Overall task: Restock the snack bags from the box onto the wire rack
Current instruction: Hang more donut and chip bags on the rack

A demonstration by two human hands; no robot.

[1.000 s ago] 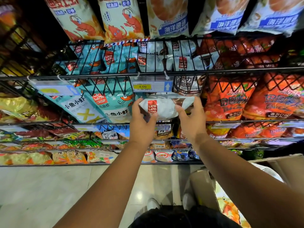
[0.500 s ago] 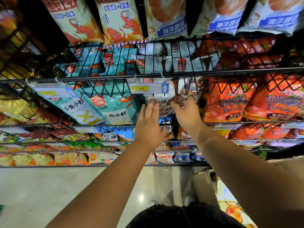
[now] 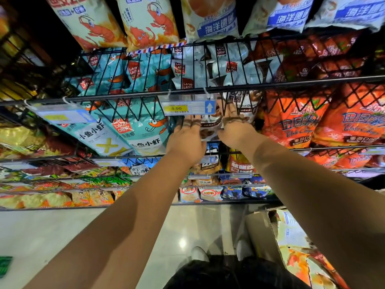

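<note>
We're up at the shelf front, both arms raised. The snack bag (image 3: 210, 127), white with brown print, sits just below the price tag (image 3: 188, 107), and its top is tucked behind the zigzag wire of the wire rack (image 3: 291, 83). Our left grip (image 3: 186, 138) is released, with its fingers (image 3: 190, 123) straight and flat on the bag's face right under the price tag. Our right grip (image 3: 236, 127) looks released too, spread on the bag just right of the price tag. The thumbs are hidden, so we can't rule out a pinch at the crinkled edge.

This looks like the seating step, pushing the bag home in its lane. To do it well, we push with flat palms, evenly on both sides, so the bag goes in square and doesn't twist. It's a puffy pouch, so we go gently and don't poke with fingertips, or the contents could get crushed.

The wire points beside the price tag could snag the foil or our knuckles. The lane is tight, too: teal shrimp bags (image 3: 145, 130) crowd in left of the price tag and orange chip bags (image 3: 291, 122) sit to its right. We want the bag's front facing out and the tag readable.

The box (image 3: 260, 228) sits on the floor, well below the price tag and to its right, with colourful packs showing inside.
</note>
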